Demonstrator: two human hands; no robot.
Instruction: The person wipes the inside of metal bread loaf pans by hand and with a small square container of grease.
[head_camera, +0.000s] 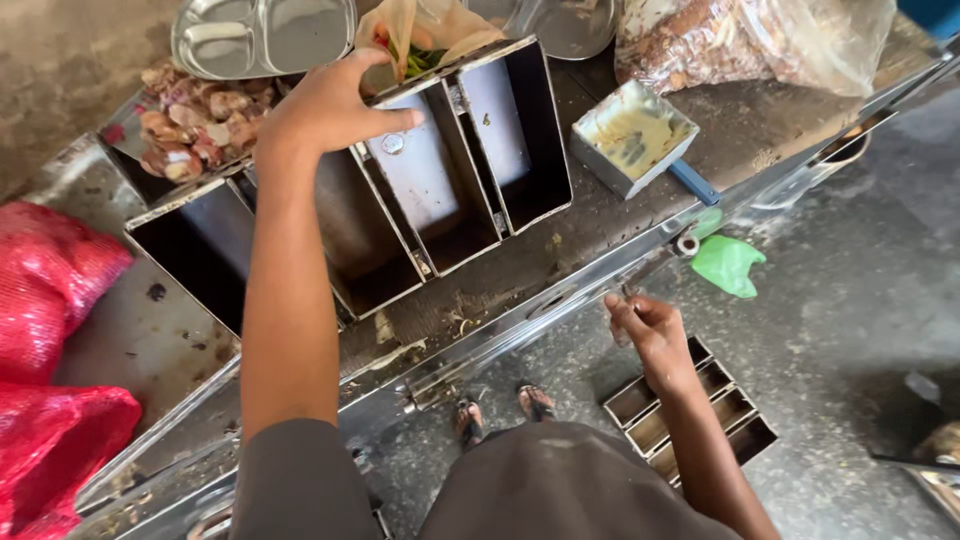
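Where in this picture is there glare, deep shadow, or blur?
Head view: daylight glares on the steel tray and the counter's metal edge; the rectangular tins are dark inside; the right hand looks slightly blurred, the left hand sharp; straight edges bend toward the corners.

shiny silver-grey metal tins (430, 190), bright red mesh sacks (50, 290), pinkish-brown chunks (195, 125) piled up top, blue-handled scoop (635, 135) smeared yellowish inside, mint green plastic bag (728, 264), dull grey stained tabletop (150, 330), dark wet grey floor (860, 300)
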